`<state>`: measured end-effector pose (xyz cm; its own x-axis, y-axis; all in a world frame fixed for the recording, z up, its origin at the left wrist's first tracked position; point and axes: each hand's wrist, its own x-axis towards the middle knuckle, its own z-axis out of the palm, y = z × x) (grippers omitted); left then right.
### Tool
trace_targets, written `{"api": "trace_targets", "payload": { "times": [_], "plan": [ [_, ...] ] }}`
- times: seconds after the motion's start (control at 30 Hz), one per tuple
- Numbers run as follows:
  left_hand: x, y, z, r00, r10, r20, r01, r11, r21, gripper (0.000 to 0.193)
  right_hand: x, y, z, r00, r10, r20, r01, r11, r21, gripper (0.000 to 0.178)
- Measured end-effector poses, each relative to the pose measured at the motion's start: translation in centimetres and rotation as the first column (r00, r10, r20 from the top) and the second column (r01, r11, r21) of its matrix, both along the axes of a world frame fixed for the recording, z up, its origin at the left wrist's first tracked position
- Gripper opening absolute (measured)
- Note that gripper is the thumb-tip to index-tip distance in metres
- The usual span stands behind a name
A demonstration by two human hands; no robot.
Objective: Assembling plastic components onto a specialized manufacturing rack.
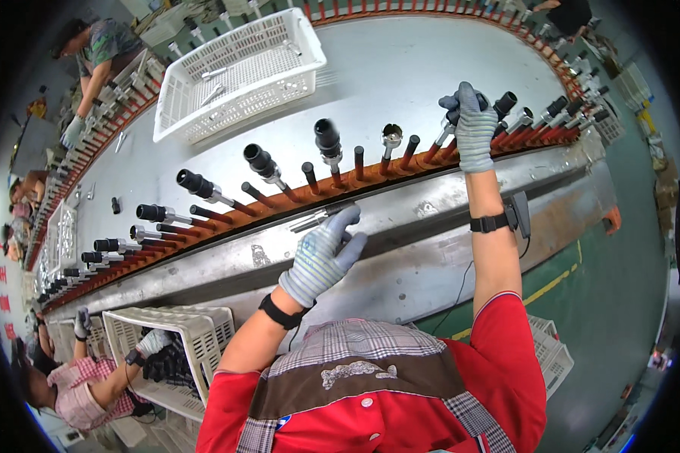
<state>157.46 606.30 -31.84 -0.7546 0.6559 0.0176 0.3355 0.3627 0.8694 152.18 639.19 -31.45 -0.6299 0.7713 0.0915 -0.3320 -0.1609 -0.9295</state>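
My right hand, in a striped grey glove, is closed around the black top of a silver metal fitting on one of the conveyor's red pegs. Part of that top is hidden by the fingers. My left hand, gloved alike, hovers over the steel ledge with thumb and forefinger apart. Just beyond its fingers lie slim silver metal pieces, partly covered by the hand. Between the hands, several pegs carry black-topped silver fittings. One silver fitting without a black top shows an open ring.
A white plastic basket with a few silver pieces stands on the grey table inside the curved peg line. Along my side runs the steel ledge. At lower left a co-worker reaches into a crate of black parts. Another person works at upper left.
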Motion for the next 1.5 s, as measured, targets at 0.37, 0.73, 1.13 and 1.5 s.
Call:
{"api": "trace_targets", "payload": {
  "times": [0.37,0.73,1.13,1.5],
  "plan": [
    [-7.7,25.2,5.8,0.718,-0.094,-0.690,0.050,0.995,-0.083,0.027,-2.8,-3.4,-12.1,0.674,0.723,-0.148,-0.738,0.666,-0.109,0.040],
    [-8.5,26.5,0.5,0.580,0.561,-0.590,-0.244,0.811,0.532,0.016,-6.3,2.0,-13.3,0.589,0.702,0.401,-0.808,0.508,0.297,0.041],
    [4.5,2.4,5.0,0.647,0.063,-0.760,0.046,0.992,0.121,0.023,6.9,-8.0,-1.6,0.941,-0.019,0.337,-0.337,0.017,0.941,0.042],
    [17.8,-38.4,0.9,0.776,0.594,-0.212,-0.511,0.394,-0.764,0.027,10.3,-43.5,2.1,-0.028,0.776,0.630,-0.636,-0.500,0.588,0.027]
  ]
}}
